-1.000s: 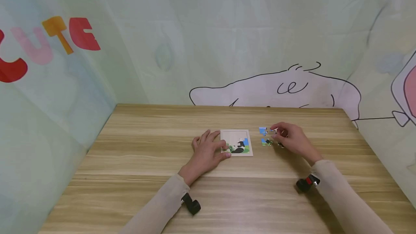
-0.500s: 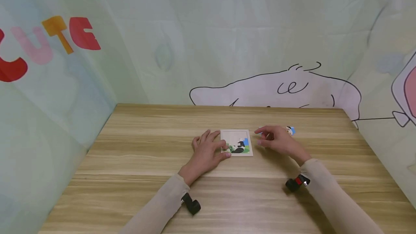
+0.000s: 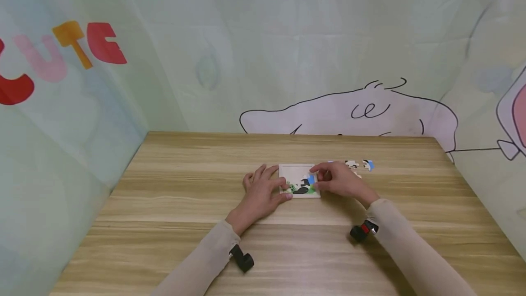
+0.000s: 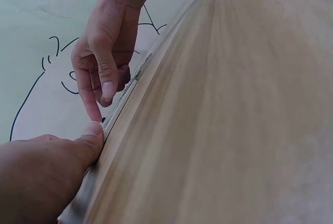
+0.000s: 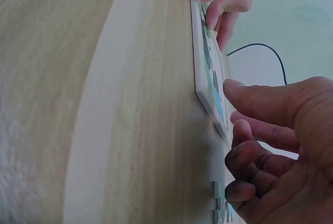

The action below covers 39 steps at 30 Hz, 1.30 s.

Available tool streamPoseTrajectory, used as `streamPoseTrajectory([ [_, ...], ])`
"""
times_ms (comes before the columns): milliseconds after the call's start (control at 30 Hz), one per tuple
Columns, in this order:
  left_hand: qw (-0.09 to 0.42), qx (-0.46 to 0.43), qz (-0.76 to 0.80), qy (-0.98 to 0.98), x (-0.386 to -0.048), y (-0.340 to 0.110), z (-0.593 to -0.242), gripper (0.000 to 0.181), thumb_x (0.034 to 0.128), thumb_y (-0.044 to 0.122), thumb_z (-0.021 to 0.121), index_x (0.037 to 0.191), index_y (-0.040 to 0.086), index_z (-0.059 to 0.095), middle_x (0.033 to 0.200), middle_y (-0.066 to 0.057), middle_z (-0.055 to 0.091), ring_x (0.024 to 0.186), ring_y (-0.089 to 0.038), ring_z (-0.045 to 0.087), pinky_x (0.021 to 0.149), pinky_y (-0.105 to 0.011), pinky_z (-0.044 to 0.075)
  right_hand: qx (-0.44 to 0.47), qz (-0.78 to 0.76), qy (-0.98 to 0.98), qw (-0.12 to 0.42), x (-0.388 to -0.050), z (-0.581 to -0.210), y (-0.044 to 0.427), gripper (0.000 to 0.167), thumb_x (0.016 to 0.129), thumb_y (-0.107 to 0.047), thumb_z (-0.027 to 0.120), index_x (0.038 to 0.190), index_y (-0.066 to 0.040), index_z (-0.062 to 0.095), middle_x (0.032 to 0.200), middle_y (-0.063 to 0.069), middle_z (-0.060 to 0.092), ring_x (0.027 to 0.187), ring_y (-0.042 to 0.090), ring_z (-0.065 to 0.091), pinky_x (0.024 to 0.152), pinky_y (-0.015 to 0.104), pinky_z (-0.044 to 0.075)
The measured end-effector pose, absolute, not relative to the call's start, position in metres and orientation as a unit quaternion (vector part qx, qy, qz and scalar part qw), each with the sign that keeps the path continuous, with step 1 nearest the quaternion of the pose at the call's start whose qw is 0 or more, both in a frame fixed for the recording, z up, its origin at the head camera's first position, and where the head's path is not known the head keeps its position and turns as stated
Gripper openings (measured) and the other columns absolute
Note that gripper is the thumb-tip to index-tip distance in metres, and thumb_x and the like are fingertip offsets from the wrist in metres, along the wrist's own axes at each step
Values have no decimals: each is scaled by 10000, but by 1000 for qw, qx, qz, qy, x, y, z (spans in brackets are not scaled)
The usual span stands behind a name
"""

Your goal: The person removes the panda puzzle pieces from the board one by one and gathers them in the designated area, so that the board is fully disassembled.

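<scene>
A small square puzzle board (image 3: 295, 165) with a pale frame lies on the table, its lower part filled with pieces showing a panda and greenery. My left hand (image 3: 260, 193) rests on its left side with spread fingers, the index fingertip on the pieces and the thumb at the front corner. My right hand (image 3: 339, 179) is at the board's right edge. Its thumb and index finger are apart there, and in the right wrist view the thumb (image 5: 244, 94) lies near the picture's surface. No piece shows between them. Loose puzzle pieces (image 3: 367, 165) lie just right of the board, partly hidden by my right hand.
The wood-grain table (image 3: 197, 163) runs back to a wall cloth (image 3: 185, 81) printed with cartoon drawings. Black wrist devices (image 3: 241, 259) sit on both sleeves. In the right wrist view, stacked-looking edges of loose pieces (image 5: 218, 200) show below the board.
My right hand has moved left from the loose pieces to the board's right edge, uncovering pieces behind it. My left hand and the board have stayed in place.
</scene>
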State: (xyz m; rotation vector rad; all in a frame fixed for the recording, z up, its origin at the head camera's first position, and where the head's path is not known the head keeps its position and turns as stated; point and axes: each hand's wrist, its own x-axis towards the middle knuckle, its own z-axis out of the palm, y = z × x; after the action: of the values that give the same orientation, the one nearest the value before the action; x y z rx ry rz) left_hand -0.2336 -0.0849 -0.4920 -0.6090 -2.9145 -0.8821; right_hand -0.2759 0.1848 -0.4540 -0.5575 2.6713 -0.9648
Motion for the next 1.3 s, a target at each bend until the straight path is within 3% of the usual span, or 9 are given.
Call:
streamPoseTrajectory([
  [233,21,-199,-286,-937,-235,-86,-495,256,967,523,751,1040,280,781,1666,-141,489,1607,-510,290,1200,-764,124,-205,-313,922,100,-275,-457,180,339,932,-157,830,1228,-13,748,884,36,644,769,132,553,693,266,441],
  [667,24,-206,-289,-935,-233,-86,-491,236,969,506,757,1008,273,770,1659,-154,495,1596,-527,298,1186,-781,134,-164,-312,930,100,-275,-456,172,252,912,-157,854,1104,-90,705,943,57,668,834,181,577,734,304,458],
  [1033,26,-208,-291,-934,-233,-87,-491,241,971,507,753,1016,271,770,1663,-160,490,1595,-533,297,1183,-780,133,-161,-311,932,92,-275,-456,174,271,910,-165,862,1099,-129,671,959,57,701,753,172,548,704,315,420],
  [1300,27,-208,-289,-934,-233,-87,-492,243,968,510,756,1012,271,764,1658,-158,496,1591,-532,306,1183,-779,140,-166,-343,922,68,-274,-460,175,126,973,-135,788,1041,-129,682,1000,82,757,733,157,560,651,288,447],
])
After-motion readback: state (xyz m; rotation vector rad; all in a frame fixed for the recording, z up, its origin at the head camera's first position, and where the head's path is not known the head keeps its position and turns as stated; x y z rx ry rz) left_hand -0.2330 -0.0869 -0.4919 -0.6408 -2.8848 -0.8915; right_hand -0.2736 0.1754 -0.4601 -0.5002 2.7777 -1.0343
